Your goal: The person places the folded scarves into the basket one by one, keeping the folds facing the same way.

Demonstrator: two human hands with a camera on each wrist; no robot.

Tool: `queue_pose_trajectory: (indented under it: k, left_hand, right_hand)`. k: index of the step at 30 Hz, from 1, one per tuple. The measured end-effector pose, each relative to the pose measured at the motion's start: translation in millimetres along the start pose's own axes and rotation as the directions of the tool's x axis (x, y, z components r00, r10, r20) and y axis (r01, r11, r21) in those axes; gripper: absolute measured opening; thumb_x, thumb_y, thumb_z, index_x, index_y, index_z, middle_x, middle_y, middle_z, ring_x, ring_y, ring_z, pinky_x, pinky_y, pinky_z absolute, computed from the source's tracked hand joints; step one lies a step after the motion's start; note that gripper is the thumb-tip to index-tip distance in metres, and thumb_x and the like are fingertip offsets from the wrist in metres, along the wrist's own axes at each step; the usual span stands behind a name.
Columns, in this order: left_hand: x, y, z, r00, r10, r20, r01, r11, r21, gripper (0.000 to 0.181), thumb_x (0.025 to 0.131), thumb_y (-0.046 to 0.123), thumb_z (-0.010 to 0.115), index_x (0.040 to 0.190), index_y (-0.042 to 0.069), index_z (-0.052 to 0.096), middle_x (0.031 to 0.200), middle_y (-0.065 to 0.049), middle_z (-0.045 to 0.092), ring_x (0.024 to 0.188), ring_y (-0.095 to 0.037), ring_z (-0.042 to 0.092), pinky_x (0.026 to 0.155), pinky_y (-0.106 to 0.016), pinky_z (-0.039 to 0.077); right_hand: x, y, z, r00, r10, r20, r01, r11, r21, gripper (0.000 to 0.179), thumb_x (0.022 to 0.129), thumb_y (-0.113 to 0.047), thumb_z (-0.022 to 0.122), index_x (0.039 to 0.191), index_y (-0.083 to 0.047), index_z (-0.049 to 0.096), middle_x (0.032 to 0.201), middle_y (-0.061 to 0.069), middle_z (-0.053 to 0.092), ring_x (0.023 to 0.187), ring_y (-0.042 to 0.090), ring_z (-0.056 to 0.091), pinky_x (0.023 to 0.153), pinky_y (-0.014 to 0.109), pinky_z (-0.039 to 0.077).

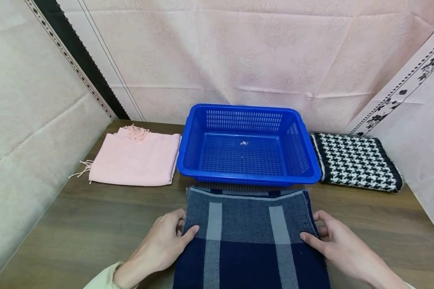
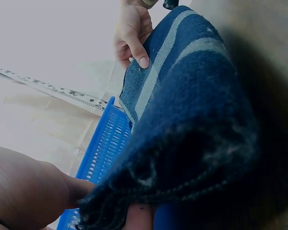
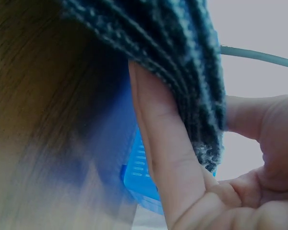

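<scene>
A folded navy and grey plaid scarf [image 1: 249, 249] lies in front of me at the bottom middle of the head view. My left hand [image 1: 162, 241] pinches its left edge, thumb on top and fingers beneath. On the opposite edge my right hand [image 1: 341, 245] grips it the same way. Several folded layers show between thumb and fingers in the right wrist view, where the scarf [image 3: 182, 62] hangs over the wood surface. The left wrist view shows the scarf's thick folded side [image 2: 197, 129]. Just beyond its far edge stands a blue plastic basket [image 1: 247, 178].
Left of the basket lies a folded pink scarf [image 1: 137, 160] with fringe. A folded black and white houndstooth scarf [image 1: 354, 160] is at its right. The wooden table [image 1: 83, 224] meets pale patterned cloth [image 1: 220, 48] at the back and sides. A small whitish bit rests in the basket.
</scene>
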State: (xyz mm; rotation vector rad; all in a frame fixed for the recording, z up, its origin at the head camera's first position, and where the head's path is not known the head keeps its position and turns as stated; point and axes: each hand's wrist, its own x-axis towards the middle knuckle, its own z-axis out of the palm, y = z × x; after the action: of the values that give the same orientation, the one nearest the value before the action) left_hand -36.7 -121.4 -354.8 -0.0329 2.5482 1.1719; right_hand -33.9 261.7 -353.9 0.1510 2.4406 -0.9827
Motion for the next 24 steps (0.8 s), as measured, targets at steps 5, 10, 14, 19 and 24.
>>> queue_pose_trajectory:
  k: [5, 10, 14, 19, 24]
  left_hand:
    - [-2.6, 1.5, -1.3, 1.0, -0.006, -0.003, 0.006, 1.0, 0.023, 0.038, 0.096, 0.026, 0.072, 0.077, 0.011, 0.042, 0.061, 0.003, 0.029, 0.054, -0.012, 0.032, 0.055, -0.023, 0.027]
    - [-4.3, 4.2, -3.1, 1.0, -0.001, 0.002, 0.0, 0.999, 0.04, 0.04, 0.095, 0.026, 0.073, 0.077, 0.011, 0.041, 0.061, 0.003, 0.028, 0.054, -0.012, 0.031, 0.056, -0.023, 0.027]
    - [-5.9, 6.6, -4.4, 1.0, 0.011, 0.001, -0.011, 0.998, 0.056, 0.04, 0.095, 0.027, 0.073, 0.076, 0.011, 0.042, 0.061, 0.003, 0.028, 0.054, -0.011, 0.031, 0.056, -0.023, 0.027]
    - [-8.6, 8.9, -6.6, 1.0, 0.031, 0.002, -0.031, 0.996, 0.086, 0.04, 0.095, 0.028, 0.074, 0.075, 0.011, 0.043, 0.061, 0.004, 0.03, 0.054, -0.011, 0.032, 0.056, -0.022, 0.028]
    - [-11.6, 11.3, -10.2, 0.998, 0.055, 0.004, -0.055, 0.993, 0.107, 0.042, 0.094, 0.028, 0.075, 0.074, 0.012, 0.042, 0.06, 0.005, 0.031, 0.054, -0.009, 0.033, 0.056, -0.022, 0.028]
  right_hand:
    - [-3.6, -0.5, -0.9, 1.0, -0.014, -0.003, 0.014, 1.0, 0.006, 0.057, 0.098, -0.035, 0.068, 0.13, 0.001, 0.04, 0.086, 0.006, 0.066, 0.073, 0.018, 0.062, 0.059, 0.034, 0.051]
    - [-7.7, -1.1, -3.9, 1.0, -0.031, -0.002, 0.031, 0.999, 0.006, 0.055, 0.098, -0.035, 0.068, 0.13, 0.0, 0.04, 0.086, 0.005, 0.067, 0.072, 0.018, 0.062, 0.058, 0.033, 0.051]
    - [-10.5, -1.6, -7.3, 0.999, -0.043, -0.003, 0.043, 0.999, -0.004, 0.052, 0.099, -0.035, 0.067, 0.128, -0.001, 0.042, 0.088, 0.004, 0.069, 0.075, 0.017, 0.064, 0.059, 0.032, 0.051]
    - [-14.6, -1.4, -10.8, 0.996, -0.084, 0.002, 0.084, 0.996, -0.016, 0.045, 0.1, -0.034, 0.066, 0.123, -0.002, 0.045, 0.09, 0.002, 0.071, 0.076, 0.013, 0.066, 0.062, 0.029, 0.05]
    - [-17.5, -2.0, -14.0, 0.995, -0.094, 0.018, 0.094, 0.996, -0.003, 0.045, 0.101, -0.034, 0.064, 0.126, -0.001, 0.045, 0.096, 0.002, 0.073, 0.083, 0.012, 0.068, 0.066, 0.027, 0.052]
